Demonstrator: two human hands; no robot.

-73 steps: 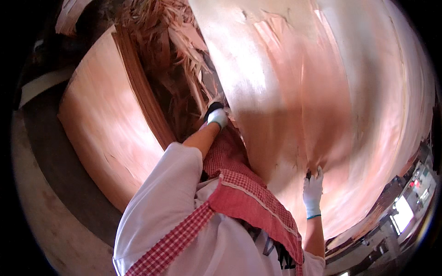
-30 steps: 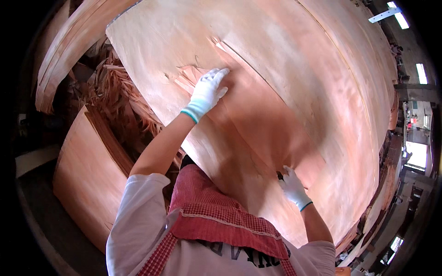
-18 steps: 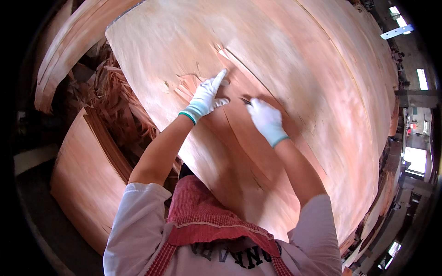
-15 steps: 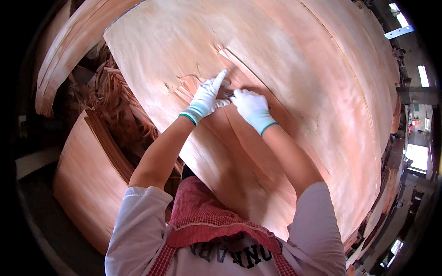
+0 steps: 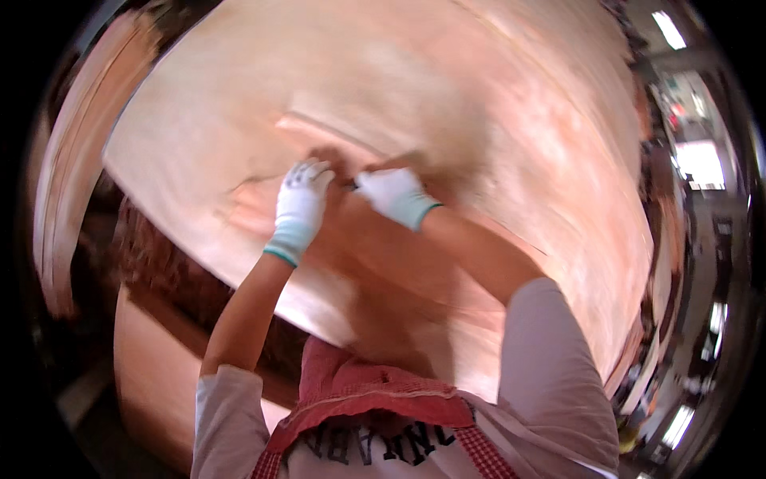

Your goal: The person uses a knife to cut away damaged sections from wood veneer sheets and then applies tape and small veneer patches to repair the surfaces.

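Observation:
A large pale-pink sheet of wood veneer (image 5: 383,72) lies before me, with a torn, darker reddish area in its middle. Both my hands wear white gloves with teal cuffs. My left hand (image 5: 302,199) is on the torn area, its fingers bent and closed; what they pinch, if anything, is hidden. Close by on the right, my right hand (image 5: 391,194) is closed around a thin dark tool (image 5: 351,185), whose tip points toward my left hand. Motion blur hides the tool's exact shape. A raised veneer flap (image 5: 323,132) lies just beyond both hands.
Curved veneer sheets (image 5: 76,168) stand at the far left. Reddish veneer scraps (image 5: 163,247) are heaped beyond the sheet's left edge, with a stack of veneer (image 5: 155,371) nearer me. My red checked apron (image 5: 359,383) meets the sheet's near edge.
The whole view has shifted, and the hands now appear further left and slightly lower. My left fingers, stretched out before, are now curled. My right hand still grips the tool.

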